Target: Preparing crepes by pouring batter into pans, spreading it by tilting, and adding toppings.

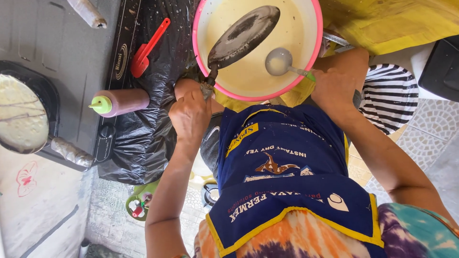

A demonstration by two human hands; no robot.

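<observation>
My left hand [191, 114] grips the handle of a dark, flat round pan [244, 36], which is tilted over a pink-rimmed basin [313, 52] of pale batter. My right hand [334, 88] holds the handle of a metal ladle [279, 62] whose bowl, coated in batter, sits in the basin just right of the pan. The basin rests near my lap, above my blue apron [287, 167] with yellow trim.
To the left, a dark stove [71, 71] carries a black pan with a pale pancake [21, 114]. A purple squeeze bottle with a green cap [122, 102] and a red spatula [148, 48] lie on black plastic sheeting [148, 138]. Yellow cloth [397, 21] lies at the upper right.
</observation>
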